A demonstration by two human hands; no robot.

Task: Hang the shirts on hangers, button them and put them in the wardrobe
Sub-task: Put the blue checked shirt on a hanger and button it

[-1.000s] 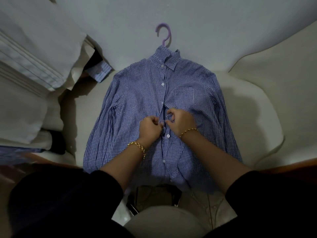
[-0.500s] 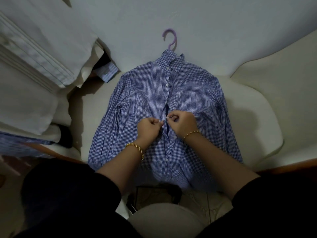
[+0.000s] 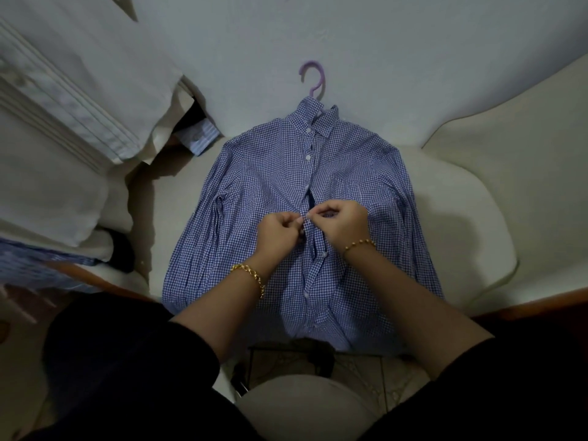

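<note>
A blue-and-white checked shirt (image 3: 254,192) lies front-up on a cream cushioned seat (image 3: 461,218). A purple hanger sits inside it, and only the hook (image 3: 315,78) shows above the collar. The upper buttons are fastened; a small gap stays open in the placket just above my hands. My left hand (image 3: 276,233) pinches the left edge of the placket at mid-chest. My right hand (image 3: 342,222) pinches the opposite edge, with its fingertips at a button. Both hands meet at the centre line of the shirt.
White folded fabric and pillows (image 3: 79,100) pile up on the left, with a striped blue garment (image 3: 200,140) tucked behind them. Another blue checked cloth (image 3: 38,265) lies at the left edge. A pale wall (image 3: 381,43) rises behind the seat. A wooden edge (image 3: 525,308) runs along the front right.
Both hands have shifted a little up the placket to the gap above the fastened button. The view has tilted slightly, so the shirt and hook sit lower in the frame.
</note>
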